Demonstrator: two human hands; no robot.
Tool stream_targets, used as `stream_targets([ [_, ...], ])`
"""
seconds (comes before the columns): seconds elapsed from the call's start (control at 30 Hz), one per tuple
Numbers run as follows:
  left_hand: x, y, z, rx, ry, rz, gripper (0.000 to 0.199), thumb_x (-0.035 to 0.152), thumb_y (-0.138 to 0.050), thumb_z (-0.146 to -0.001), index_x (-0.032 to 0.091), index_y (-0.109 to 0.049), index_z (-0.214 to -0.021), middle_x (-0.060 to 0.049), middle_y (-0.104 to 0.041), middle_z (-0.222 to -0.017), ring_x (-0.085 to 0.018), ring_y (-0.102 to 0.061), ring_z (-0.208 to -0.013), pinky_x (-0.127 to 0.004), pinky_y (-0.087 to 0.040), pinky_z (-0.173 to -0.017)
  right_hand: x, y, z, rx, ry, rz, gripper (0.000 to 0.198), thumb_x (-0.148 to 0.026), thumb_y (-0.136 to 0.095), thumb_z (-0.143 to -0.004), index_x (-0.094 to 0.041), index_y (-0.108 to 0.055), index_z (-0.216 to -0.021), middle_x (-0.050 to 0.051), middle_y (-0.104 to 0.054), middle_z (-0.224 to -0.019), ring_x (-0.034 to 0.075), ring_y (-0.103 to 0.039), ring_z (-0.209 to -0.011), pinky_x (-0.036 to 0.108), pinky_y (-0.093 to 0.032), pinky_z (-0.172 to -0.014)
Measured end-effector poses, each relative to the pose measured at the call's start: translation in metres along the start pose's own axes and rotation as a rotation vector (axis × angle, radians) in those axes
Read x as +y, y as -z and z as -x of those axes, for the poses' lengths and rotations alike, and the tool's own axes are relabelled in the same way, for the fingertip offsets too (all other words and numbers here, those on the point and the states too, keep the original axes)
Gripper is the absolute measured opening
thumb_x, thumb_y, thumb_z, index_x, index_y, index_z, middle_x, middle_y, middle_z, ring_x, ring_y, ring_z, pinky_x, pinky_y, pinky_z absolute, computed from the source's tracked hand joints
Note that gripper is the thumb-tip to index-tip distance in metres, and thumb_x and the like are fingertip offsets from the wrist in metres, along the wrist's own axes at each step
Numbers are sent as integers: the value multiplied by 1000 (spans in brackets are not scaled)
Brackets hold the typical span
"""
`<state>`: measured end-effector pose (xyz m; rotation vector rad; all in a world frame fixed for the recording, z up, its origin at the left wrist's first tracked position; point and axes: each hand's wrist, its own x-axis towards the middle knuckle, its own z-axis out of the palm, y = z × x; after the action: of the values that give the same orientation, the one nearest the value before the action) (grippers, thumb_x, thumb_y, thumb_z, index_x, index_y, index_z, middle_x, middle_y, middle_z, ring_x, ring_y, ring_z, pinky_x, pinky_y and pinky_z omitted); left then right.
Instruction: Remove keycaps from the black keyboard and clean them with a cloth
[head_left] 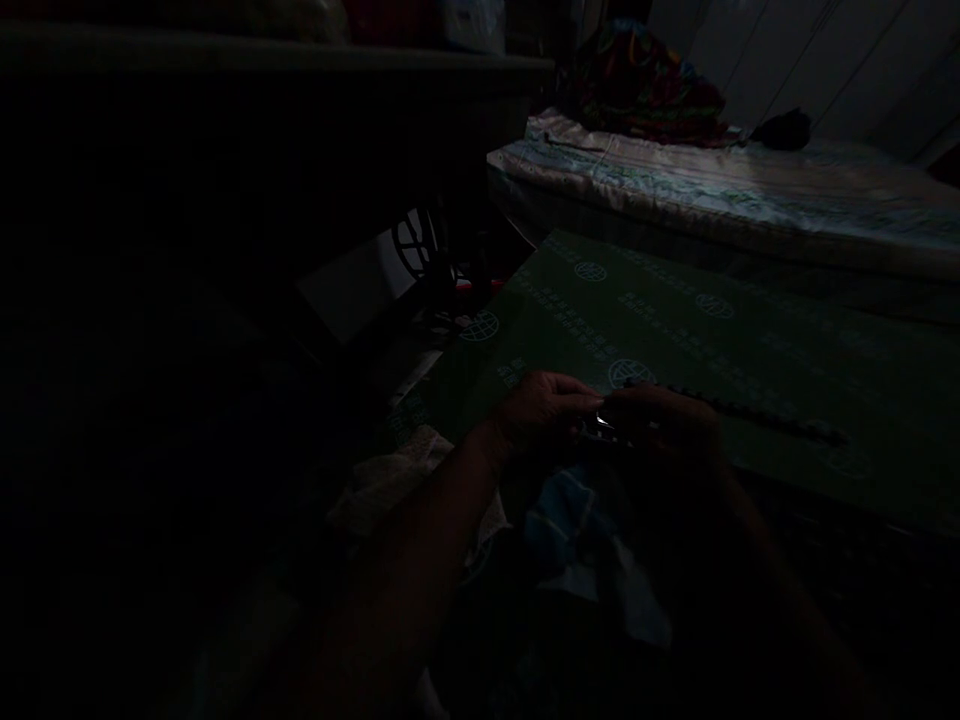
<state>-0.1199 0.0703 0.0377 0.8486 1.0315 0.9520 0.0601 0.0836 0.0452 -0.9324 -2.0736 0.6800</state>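
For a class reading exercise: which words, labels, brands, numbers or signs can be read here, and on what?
Words, brands, numbers: none readable.
Signs: repeated globe signs, on the green board.
Pale printed rows, on the same board: too blurred and dark to read.

Board [787, 350] lay mid., bed [735, 185] behind, ledge [277, 62] to L.
L hand [532, 408] & R hand [667, 415] met over board; strip [780, 418] ran from R hand twd board's R edge; cloth [405, 475] nr board's L edge, 2nd cloth [566, 515] btwn forearms [420, 550]; bundle [645, 90] on bed; wheel [415, 246] beyond board's L edge.
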Motion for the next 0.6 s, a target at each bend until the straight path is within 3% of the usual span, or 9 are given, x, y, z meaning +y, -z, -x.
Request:
stream_targets([
  [0.27, 4, -1, 0, 205, -158, -295, 16, 26, -67, -68, 12, -69, -77, 0, -62, -60, -5, -48, -44, -17, -38, -45, 20, -4, 0, -145, 2, 145, 10, -18, -60, -73, -18, -70, -75, 7, -66, -85, 19, -63, -74, 29, -47, -64],
  [0.47, 1, -2, -4, 370, -310, -629, 18, 21, -68, -65, 13, -71, -81, -3, -70, -76, -13, -62, -70, -24, -49, -67, 25, -12, 3, -144, -11, 198, 8, -15, -64, -70, -20, -70, -70, 5, -66, -84, 19, -63, -77, 29, -48, -66],
  [0.6, -5, 0, -11, 414, -375, -769, 17, 19, -69, -65, 12, -71, -81, -5, -69, -82, -15, -64, -75, -26, -50, -71, 25, -13, 3, -152, -65, 201, 9, -14, -64, -69, -21, -71, -69, 5, -67, -83, 19, -64, -77, 28, -48, -66],
])
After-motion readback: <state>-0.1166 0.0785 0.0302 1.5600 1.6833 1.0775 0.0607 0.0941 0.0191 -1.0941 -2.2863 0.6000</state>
